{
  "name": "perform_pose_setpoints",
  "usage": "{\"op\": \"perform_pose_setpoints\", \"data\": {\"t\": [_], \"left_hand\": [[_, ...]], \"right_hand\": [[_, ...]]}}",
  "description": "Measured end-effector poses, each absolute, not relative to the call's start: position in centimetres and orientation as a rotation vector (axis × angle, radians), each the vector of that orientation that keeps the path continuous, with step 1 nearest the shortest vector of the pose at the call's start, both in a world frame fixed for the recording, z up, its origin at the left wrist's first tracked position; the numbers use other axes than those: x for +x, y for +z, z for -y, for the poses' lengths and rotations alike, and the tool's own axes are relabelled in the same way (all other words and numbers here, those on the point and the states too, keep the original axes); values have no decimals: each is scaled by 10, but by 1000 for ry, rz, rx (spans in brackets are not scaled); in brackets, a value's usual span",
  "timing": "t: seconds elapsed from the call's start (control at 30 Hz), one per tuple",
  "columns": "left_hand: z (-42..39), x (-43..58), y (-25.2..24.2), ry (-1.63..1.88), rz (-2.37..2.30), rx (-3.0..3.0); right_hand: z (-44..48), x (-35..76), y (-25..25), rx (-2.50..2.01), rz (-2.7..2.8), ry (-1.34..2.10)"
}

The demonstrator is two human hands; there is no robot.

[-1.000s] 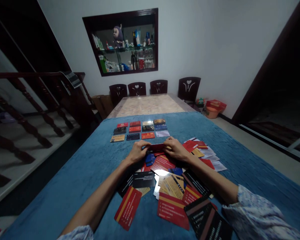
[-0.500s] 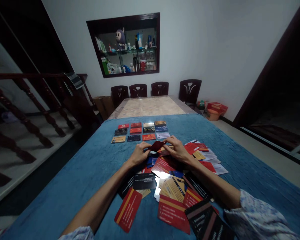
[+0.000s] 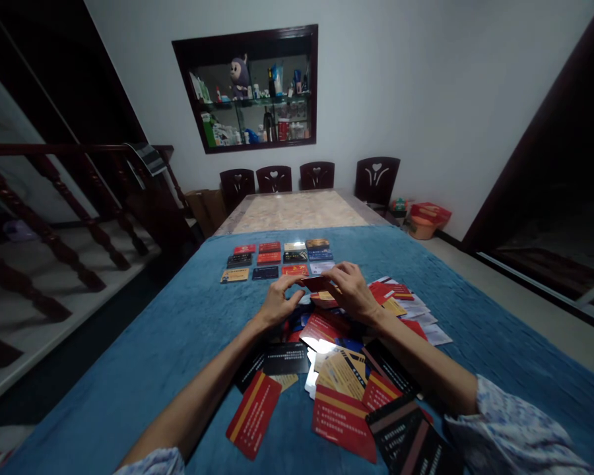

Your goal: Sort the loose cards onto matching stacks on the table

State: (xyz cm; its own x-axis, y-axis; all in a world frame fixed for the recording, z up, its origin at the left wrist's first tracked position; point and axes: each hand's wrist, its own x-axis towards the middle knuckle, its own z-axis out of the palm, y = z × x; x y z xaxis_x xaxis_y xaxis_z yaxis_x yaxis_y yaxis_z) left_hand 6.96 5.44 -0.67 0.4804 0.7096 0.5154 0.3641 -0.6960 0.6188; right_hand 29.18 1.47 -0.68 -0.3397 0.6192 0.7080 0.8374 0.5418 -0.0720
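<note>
My left hand (image 3: 276, 302) and my right hand (image 3: 352, 290) pinch the two ends of a dark red card (image 3: 313, 283), held just above the blue cloth (image 3: 178, 330). The card hangs between a loose pile of red, black, blue and tan cards (image 3: 336, 369) under my forearms and a neat grid of cards (image 3: 277, 258) laid in rows farther away. More red and white cards (image 3: 406, 303) lie fanned to the right of my right hand.
Beyond the cloth the table's marble top (image 3: 297, 210) runs to several dark wooden chairs (image 3: 317, 175). A wall niche (image 3: 250, 89) holds bottles and a plush toy. A stair railing (image 3: 54, 211) stands at the left, red basins (image 3: 426, 218) at the right.
Both hands have lifted the dark red card off the pile and carried it a little away from me, toward the card grid.
</note>
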Motion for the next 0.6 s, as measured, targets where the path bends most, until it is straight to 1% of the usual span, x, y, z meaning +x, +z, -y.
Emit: {"op": "perform_pose_setpoints", "data": {"t": [0.17,0.37,0.6], "left_hand": [[-47,74,-4,1117,-838,2283],[-44,78,-8,1141,-796,2332],[-50,75,-14,1134,-868,2392]], "right_hand": [[-14,294,0,-1134,2193,-484],[-14,292,-3,-1100,2243,-495],[-14,292,-7,-1102,2252,-458]]}}
